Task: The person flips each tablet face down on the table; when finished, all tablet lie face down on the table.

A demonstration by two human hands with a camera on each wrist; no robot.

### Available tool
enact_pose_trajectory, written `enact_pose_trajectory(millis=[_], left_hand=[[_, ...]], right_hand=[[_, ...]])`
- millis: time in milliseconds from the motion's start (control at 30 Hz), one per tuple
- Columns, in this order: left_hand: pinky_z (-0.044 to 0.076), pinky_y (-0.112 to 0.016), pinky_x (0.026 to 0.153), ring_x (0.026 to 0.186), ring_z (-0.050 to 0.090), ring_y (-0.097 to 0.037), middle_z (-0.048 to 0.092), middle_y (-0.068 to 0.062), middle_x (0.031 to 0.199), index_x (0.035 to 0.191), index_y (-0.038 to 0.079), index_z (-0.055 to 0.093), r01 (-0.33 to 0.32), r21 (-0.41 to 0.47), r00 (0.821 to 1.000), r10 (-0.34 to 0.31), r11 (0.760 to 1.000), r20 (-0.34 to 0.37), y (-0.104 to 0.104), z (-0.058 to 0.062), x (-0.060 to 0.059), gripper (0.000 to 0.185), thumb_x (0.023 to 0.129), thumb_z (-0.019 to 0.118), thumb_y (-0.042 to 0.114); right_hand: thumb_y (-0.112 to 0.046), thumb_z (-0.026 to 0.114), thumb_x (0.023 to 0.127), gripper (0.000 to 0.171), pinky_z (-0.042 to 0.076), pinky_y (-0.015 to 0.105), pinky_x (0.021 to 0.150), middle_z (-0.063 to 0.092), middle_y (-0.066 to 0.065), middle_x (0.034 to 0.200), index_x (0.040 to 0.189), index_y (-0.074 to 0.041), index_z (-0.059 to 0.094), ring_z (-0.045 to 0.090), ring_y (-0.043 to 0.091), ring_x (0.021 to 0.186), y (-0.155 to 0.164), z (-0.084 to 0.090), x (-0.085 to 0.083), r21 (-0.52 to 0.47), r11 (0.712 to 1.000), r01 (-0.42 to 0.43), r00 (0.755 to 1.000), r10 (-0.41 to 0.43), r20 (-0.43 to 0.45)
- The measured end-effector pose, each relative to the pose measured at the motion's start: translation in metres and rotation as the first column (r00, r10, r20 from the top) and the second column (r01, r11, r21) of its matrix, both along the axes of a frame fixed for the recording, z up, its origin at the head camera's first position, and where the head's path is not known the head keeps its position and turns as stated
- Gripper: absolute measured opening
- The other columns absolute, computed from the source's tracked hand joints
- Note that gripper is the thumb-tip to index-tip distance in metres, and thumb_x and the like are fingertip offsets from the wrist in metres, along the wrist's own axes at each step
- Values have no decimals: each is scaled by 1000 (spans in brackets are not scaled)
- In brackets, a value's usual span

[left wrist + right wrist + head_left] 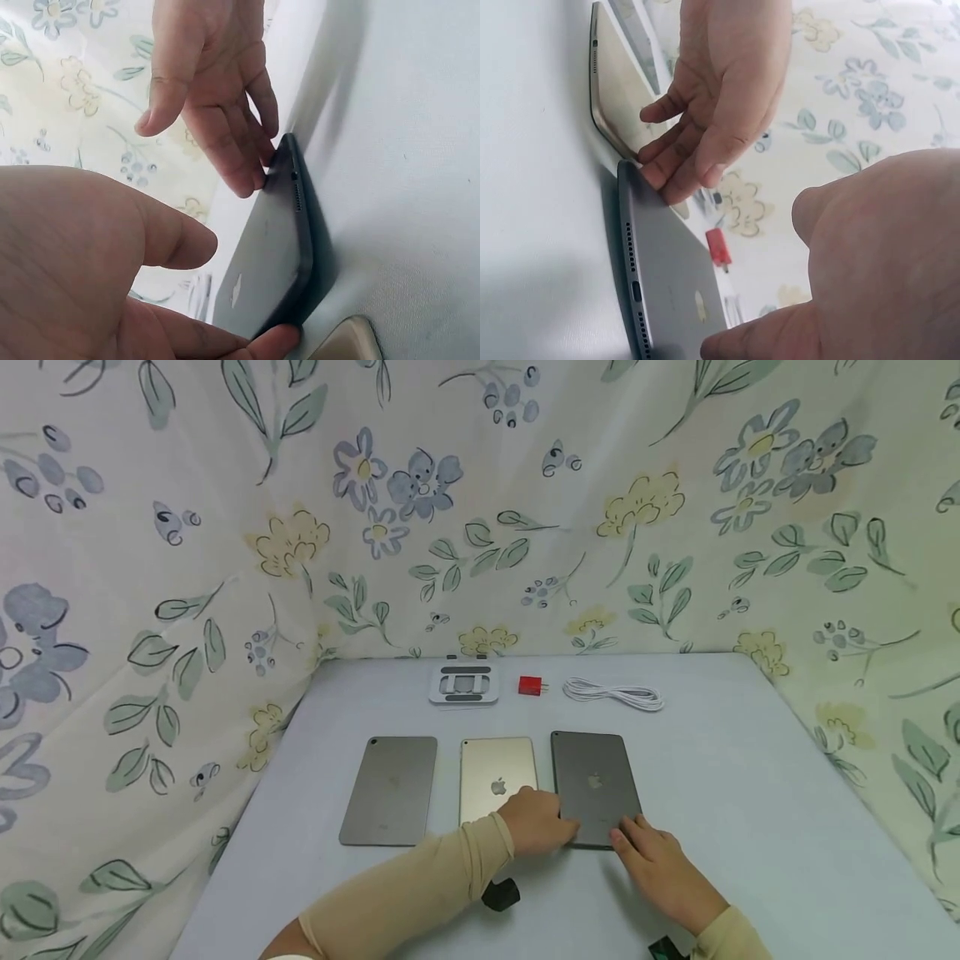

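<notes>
Pale grey-blue table (750,793); floral cloth (225,527) hung as walls behind and at both sides; soft even light.

The counter (750,793) lies bare to the right of the dark tablet (594,781) and along the near left edge, so hands could pass there, while floral cloth walls (187,568) close off the left, far and right sides. Three tablets lie in a row with narrow gaps: the grey tablet (390,789) at left, the gold tablet (497,777) in the middle, the dark one at right. Along the far edge a stand (464,683), a red plug (530,685) and a coiled white cable (613,694) block the way, with an open strip between them and the tablets.
</notes>
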State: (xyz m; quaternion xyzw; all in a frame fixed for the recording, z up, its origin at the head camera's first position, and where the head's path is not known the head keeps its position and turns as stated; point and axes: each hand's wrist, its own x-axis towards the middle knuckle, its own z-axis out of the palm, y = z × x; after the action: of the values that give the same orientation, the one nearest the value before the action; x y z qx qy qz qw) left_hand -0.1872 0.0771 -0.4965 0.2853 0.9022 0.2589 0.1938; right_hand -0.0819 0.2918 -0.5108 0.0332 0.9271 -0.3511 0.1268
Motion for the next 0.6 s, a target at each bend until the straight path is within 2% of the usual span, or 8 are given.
enact_pose_trajectory(millis=[233,300,333,400,467,533,600], left_hand=[[33,-26,40,45,41,-8,47,7,53,69,18,58,18,-57,997,-22,998,-75,-11,-2,-1,42,104,63,41],[39,-27,43,47,46,-8,53,6,57,79,16,66,30,-40,994,-34,999,-102,-14,-3,-4,34,105,62,38],[45,-26,48,53,51,-7,62,6,64,89,14,72,45,-34,992,-48,998,-117,-15,-3,-6,31,106,62,37],[56,-26,65,72,66,-7,76,3,87,112,9,77,88,-29,983,-91,996,-158,-19,-5,-9,32,108,61,37],[59,-30,91,106,72,-11,77,-2,122,137,6,70,161,-55,963,-169,985,-208,-22,-8,-13,44,110,57,39],[47,-35,114,138,58,-20,60,-6,152,154,5,56,231,-113,931,-253,966,-261,-25,-10,-18,58,112,52,44],[35,-40,124,153,41,-27,45,-9,165,162,4,44,274,-180,897,-319,945,-307,-29,-13,-24,66,114,46,49]], right_hand=[[-51,36,116,79,29,77,114,29,42,161,156,17,38,25,64,148,-1,1,-7,-4,999,-36,999,36,-24],[-52,38,116,81,28,77,115,30,43,160,156,19,36,25,63,149,3,4,-10,4,999,-41,999,41,-34],[-52,39,115,82,27,77,115,29,43,160,156,19,35,24,63,149,4,5,-10,8,999,-40,999,40,-33],[-55,38,114,85,25,79,114,27,43,161,158,18,33,21,64,149,8,8,-11,27,999,-38,999,39,-19],[-59,37,113,88,23,81,113,23,43,163,159,17,31,17,65,150,12,10,-11,57,998,-36,999,36,-7],[-60,38,113,90,21,82,113,22,42,164,159,17,31,15,65,150,16,12,-11,87,995,-44,999,45,-16],[-60,39,113,91,20,82,114,23,41,164,159,17,30,14,65,151,20,13,-13,120,992,-48,997,55,-55]])
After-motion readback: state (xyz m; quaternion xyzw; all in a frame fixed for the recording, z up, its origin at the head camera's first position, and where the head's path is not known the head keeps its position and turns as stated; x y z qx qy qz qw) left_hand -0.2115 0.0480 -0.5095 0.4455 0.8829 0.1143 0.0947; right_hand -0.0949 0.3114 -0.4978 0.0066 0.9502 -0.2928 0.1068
